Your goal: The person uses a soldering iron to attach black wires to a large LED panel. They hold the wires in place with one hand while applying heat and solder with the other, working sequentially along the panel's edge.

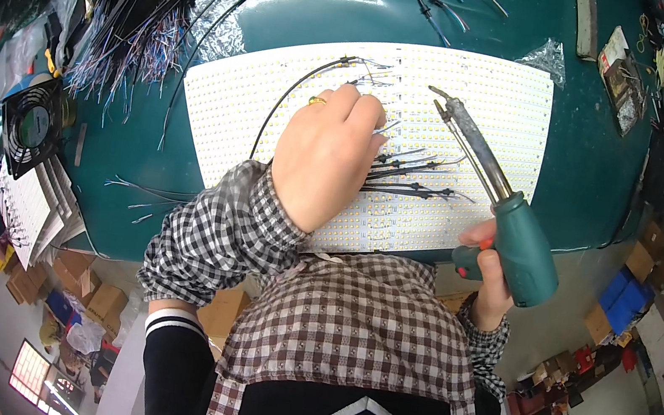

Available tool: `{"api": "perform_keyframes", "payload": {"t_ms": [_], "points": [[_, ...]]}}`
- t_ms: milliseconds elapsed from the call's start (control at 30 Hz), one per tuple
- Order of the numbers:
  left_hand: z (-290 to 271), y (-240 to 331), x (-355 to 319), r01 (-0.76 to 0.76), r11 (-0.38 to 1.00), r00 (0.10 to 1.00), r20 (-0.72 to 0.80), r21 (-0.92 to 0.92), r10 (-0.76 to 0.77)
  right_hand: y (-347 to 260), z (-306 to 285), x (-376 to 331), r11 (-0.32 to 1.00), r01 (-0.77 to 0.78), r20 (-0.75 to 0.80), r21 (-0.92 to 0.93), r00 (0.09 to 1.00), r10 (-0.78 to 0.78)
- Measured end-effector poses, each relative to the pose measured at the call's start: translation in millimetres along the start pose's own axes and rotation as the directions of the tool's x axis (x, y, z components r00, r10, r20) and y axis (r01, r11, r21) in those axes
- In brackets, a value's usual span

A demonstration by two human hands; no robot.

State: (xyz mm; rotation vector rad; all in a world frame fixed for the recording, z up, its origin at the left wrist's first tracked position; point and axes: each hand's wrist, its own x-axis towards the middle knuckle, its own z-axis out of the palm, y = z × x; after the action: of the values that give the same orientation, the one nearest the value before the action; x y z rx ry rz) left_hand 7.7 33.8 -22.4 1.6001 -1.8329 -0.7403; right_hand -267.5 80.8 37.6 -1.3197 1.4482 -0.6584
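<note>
A white LED board [237, 101] covered with rows of small yellowish chips lies on the green tabletop. Over its middle is my left hand [326, 156], back upward, its fingers curled down and closed among thin wire ends; whatever they pinch is hidden beneath them. Black cables [410, 167] with stripped, coloured ends lie on the board to the right of that hand. Another black cable [278, 107] arcs past its left side. My right hand [495, 286] grips a green-handled soldering gun [525, 252], its metal tip raised above the board's right part, apart from the wires.
A thick bundle of black cables [135, 10] lies at the far left. Nearer on that side are a small black fan [31, 123] and a stack of white boards [39, 205]. Clear plastic film [546, 61] and a dark block [622, 91] lie at the far right.
</note>
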Motion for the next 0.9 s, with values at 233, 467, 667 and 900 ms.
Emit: {"api": "perform_keyframes", "payload": {"t_ms": [233, 467, 667, 900], "points": [[-4, -5, -1, 0.009, 0.999, 0.999, 0.046, -0.033, -0.008, -1, 1, -1, 1.000, 0.014, -0.005, 0.024, 1.000, -0.014], [-16, -2, 5, 0.109, 0.978, 0.994, -0.008, -0.178, -0.112, 0, 2, 2, 0.998, 0.053, -0.003, 0.030, 0.999, -0.053], [-7, -18, 15, 0.077, 0.992, 0.997, -0.014, -0.098, -0.078, 0, 6, 2, 0.998, 0.053, -0.024, 0.044, 0.998, -0.052], [-5, -20, 19, 0.108, 0.957, 0.992, -0.027, -0.268, -0.120, 0, 6, 0, 1.000, -0.010, -0.020, 0.022, 1.000, 0.011]]}}
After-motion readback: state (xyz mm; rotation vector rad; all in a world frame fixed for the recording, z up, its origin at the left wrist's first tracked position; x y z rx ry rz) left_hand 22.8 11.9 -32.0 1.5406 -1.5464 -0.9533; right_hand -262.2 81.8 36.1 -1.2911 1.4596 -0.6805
